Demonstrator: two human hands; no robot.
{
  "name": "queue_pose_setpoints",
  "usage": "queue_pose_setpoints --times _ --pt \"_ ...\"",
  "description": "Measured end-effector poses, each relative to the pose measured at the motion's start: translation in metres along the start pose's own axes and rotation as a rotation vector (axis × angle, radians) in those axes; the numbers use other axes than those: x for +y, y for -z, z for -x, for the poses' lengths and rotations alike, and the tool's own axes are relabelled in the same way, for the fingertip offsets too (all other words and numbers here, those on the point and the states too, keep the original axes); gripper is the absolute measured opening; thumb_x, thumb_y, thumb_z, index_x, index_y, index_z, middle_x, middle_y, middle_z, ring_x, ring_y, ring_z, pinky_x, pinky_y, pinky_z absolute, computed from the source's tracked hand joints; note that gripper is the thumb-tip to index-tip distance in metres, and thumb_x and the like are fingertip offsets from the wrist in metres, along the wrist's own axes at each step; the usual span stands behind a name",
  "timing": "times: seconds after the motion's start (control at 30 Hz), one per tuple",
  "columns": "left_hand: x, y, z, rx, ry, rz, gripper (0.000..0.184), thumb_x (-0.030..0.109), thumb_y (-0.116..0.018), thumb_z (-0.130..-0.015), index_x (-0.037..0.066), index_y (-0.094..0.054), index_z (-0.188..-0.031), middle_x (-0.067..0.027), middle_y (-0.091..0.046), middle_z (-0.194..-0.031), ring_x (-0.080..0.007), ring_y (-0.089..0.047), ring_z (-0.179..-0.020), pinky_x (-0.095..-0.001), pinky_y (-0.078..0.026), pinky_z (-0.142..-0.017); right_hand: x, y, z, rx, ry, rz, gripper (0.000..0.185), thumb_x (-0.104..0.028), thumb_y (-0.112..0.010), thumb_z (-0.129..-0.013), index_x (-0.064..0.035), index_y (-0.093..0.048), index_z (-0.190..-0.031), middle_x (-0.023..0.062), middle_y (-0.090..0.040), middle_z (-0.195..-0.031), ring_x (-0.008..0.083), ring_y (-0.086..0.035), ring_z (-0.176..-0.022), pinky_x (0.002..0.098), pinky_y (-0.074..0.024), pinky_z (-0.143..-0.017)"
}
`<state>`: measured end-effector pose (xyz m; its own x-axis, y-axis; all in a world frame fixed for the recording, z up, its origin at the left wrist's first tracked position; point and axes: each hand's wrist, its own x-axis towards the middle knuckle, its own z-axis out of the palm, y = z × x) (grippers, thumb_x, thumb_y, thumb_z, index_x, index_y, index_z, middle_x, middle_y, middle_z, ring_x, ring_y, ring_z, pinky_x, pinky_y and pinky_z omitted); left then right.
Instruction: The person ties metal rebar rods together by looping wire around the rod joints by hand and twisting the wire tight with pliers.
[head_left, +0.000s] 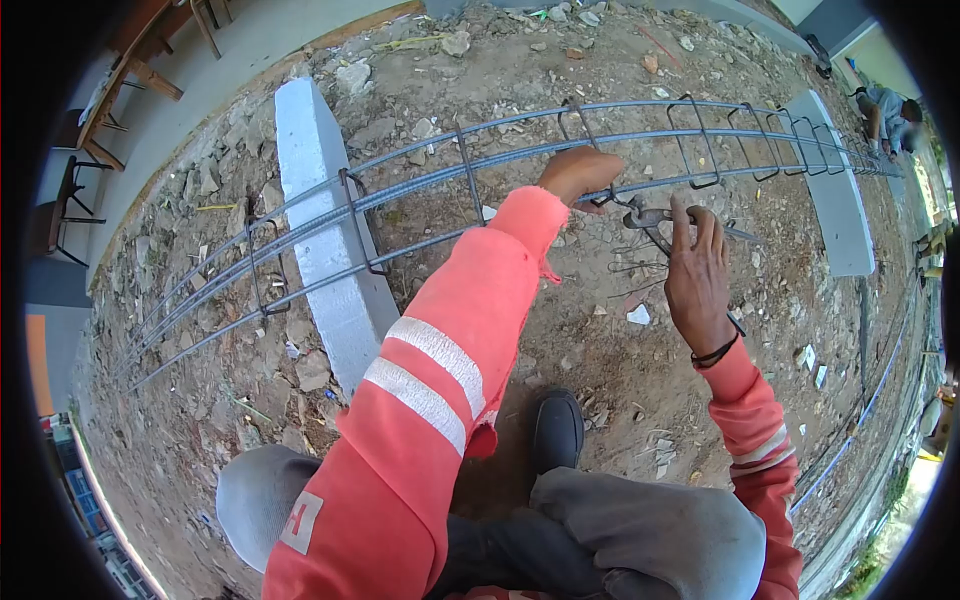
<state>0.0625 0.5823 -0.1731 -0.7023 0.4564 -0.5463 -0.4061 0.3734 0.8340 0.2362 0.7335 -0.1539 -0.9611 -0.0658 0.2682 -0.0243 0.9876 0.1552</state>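
Observation:
A long cage of steel rebar (420,178) with square stirrups (466,178) runs across in front of me, raised off the ground. My left hand (580,174) is closed at its near lower bar, close to a stirrup; the fingers are mostly hidden, so what they grip does not show. My right hand (699,285) is around the handles of metal pincers (648,216), which are spread apart. The pincers' jaws lie just below the bar, beside my left hand. Thin loose tie wires (632,268) lie on the soil beneath the pincers.
Two pale blocks, a left one (318,190) and a right one (838,215), stand under the cage. Rubble and stones cover the soil. Another person (884,115) is at the cage's far right end. Wooden furniture (125,75) stands at upper left.

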Motion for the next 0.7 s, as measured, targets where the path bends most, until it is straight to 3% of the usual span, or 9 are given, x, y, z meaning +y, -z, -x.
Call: queue_pose_setpoints --times 0.27,0.37,0.43,0.5,0.53,0.6,0.63,0.7 --pt "0.0 -0.001 0.002 -0.003 0.003 0.024 0.032 0.021 -0.054 -0.085 -0.003 -0.067 -0.103 -0.012 -0.068 -0.103 -0.023 -0.067 -0.078 -0.0344 -0.061 -0.06 0.0 -0.012 0.0 0.074 -0.009 -0.085 0.064 0.003 -0.05 -0.085 -0.0009 -0.038 -0.148 0.0219 -0.046 -0.132 0.0397 -0.047 -0.123 0.0487 -0.0407 -0.101" --pt "0.002 -0.001 0.006 0.049 -0.001 -0.009 0.032 0.024 -0.055 -0.084 -0.002 -0.07 -0.096 -0.0123 -0.071 -0.093 -0.0225 -0.07 -0.077 -0.0355 -0.058 -0.058 -0.007 -0.008 -0.006 0.106 0.024 -0.069 0.061 0.002 -0.05 -0.086 -0.0012 -0.04 -0.146 0.0209 -0.048 -0.128 0.0387 -0.048 -0.121 0.0491 -0.041 -0.1" --pt "0.005 0.003 0.008 -0.016 -0.01 -0.138 0.028 0.022 -0.051 -0.082 0.0 -0.065 -0.092 -0.007 -0.069 -0.085 -0.0157 -0.067 -0.073 -0.0303 -0.052 -0.062 -0.008 -0.004 -0.008 0.127 0.05 -0.058 0.059 0.001 -0.05 -0.086 -0.0016 -0.042 -0.145 0.0195 -0.05 -0.124 0.0373 -0.05 -0.119 0.0495 -0.0413 -0.099" --pt "0.004 0.002 0.01 0.006 -0.029 -0.141 0.029 0.024 -0.051 -0.082 0.0 -0.066 -0.088 -0.0072 -0.069 -0.083 -0.0162 -0.066 -0.07 -0.031 -0.05 -0.06 -0.006 -0.001 -0.009 -0.045 -0.001 0.043 0.043 0.0 -0.05 -0.086 -0.0025 -0.051 -0.13 0.0166 -0.055 -0.109 0.0344 -0.056 -0.109 0.0498 -0.0418 -0.096" --pt "0.003 0.002 0.01 0.027 -0.051 -0.147 0.029 0.025 -0.051 -0.082 0.0 -0.067 -0.083 -0.0075 -0.069 -0.08 -0.0167 -0.065 -0.068 -0.0317 -0.047 -0.059 -0.005 0.002 -0.008 -0.048 0.004 0.044 0.043 0.0 -0.05 -0.086 -0.0025 -0.051 -0.13 0.0166 -0.055 -0.109 0.0344 -0.056 -0.109 0.0498 -0.0418 -0.096" --pt "0.003 0.004 0.009 0.049 -0.071 -0.221 0.031 0.027 -0.052 -0.081 0.0 -0.068 -0.08 -0.0082 -0.068 -0.078 -0.0173 -0.063 -0.068 -0.0342 -0.045 -0.059 -0.002 0.009 -0.006 -0.151 -0.02 -0.038 0.026 -0.001 -0.052 -0.085 -0.0034 -0.053 -0.111 0.0159 -0.056 -0.097 0.0355 -0.061 -0.097 0.0496 -0.0465 -0.087" --pt "0.003 0.004 0.009 0.066 -0.09 -0.303 0.033 0.029 -0.052 -0.081 0.0 -0.068 -0.076 -0.0089 -0.068 -0.076 -0.018 -0.061 -0.068 -0.0366 -0.043 -0.059 -0.001 0.01 -0.006 -0.15 -0.013 -0.086 0.02 -0.001 -0.052 -0.084 -0.0033 -0.051 -0.104 0.0182 -0.058 -0.093 0.0401 -0.065 -0.086 0.0503 -0.0519 -0.075" --pt "0.001 0.004 0.004 0.082 -0.096 -0.337 0.035 0.03 -0.052 -0.081 0.0 -0.069 -0.076 -0.009 -0.068 -0.076 -0.0188 -0.06 -0.068 -0.0385 -0.042 -0.06 0.002 0.018 -0.006 -0.212 0.016 -0.108 0.021 -0.001 -0.053 -0.083 -0.0022 -0.05 -0.104 0.0192 -0.059 -0.092 0.042 -0.065 -0.081 0.0507 -0.0529 -0.07"
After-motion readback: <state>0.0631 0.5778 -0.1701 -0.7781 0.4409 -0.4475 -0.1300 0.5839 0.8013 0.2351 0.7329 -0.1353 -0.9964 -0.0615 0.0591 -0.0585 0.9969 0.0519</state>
